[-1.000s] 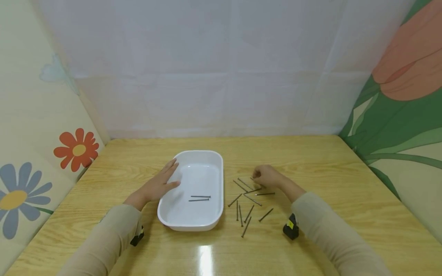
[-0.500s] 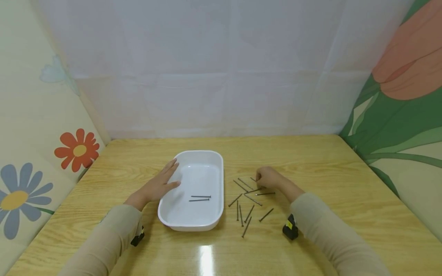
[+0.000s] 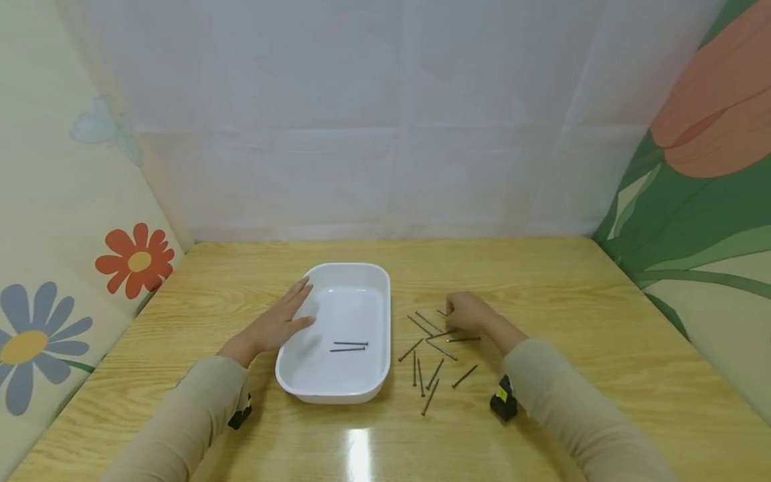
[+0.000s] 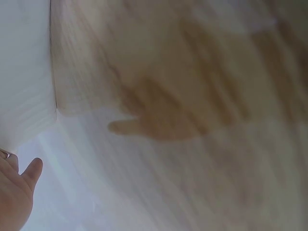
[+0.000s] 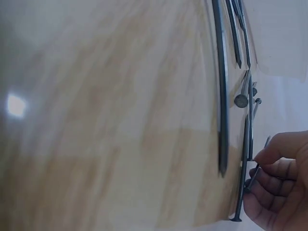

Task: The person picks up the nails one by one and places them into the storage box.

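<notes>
My left hand [image 3: 274, 327] lies with its fingers spread along the left rim of a white rectangular tray [image 3: 361, 385]. The left wrist view catches only part of that hand [image 4: 17, 192], thumb out, at the lower left. Two nails [image 3: 351, 343] lie side by side on the tray's floor. To the right of the tray, my right hand [image 3: 471, 312] is low at the far side of several scattered nails [image 3: 430, 396]. In the right wrist view its thumb and curled fingers pinch one nail [image 5: 253, 178], which slants up between them beside other nails.
The wooden table [image 3: 241, 268] reaches back to a white cloth backdrop [image 3: 385, 181]. Flower-patterned panels stand left and right. A black wrist device [image 3: 504, 399] hangs under the right sleeve, and another [image 3: 239, 414] under the left.
My right hand has shifted slightly to the right, its fingers drawing in at the far end of the nails. My left hand and the tray have stayed put.
</notes>
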A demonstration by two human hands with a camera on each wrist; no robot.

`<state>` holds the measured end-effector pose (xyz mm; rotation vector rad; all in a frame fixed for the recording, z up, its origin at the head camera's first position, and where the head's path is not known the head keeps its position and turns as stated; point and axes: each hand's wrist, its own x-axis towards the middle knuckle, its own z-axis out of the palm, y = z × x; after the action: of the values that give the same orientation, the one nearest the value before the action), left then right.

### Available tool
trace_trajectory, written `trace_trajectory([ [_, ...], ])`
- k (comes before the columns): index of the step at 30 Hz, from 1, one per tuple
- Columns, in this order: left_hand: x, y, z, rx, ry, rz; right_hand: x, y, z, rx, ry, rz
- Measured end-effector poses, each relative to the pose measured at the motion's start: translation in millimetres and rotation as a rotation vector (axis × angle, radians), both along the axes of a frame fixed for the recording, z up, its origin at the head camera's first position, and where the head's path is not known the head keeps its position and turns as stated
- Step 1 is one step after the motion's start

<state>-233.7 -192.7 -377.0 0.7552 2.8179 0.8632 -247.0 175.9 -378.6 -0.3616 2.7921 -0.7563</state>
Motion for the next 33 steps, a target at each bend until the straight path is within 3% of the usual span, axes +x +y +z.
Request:
trace_trajectory([
  [12, 0.8, 0.5, 1.0, 0.005, -0.002, -0.002, -1.9, -9.3, 2.1, -0.096, -0.002, 0.042],
  [21, -0.2, 0.1, 0.4, 0.003, -0.001, -0.008, -1.4, -24.0, 7.0, -0.217, 0.123, 0.138],
  [33, -0.7, 0.5, 1.2, -0.013, -0.006, -0.009, 6.5, -46.9, 17.0, -0.32, 0.215, 0.166],
])
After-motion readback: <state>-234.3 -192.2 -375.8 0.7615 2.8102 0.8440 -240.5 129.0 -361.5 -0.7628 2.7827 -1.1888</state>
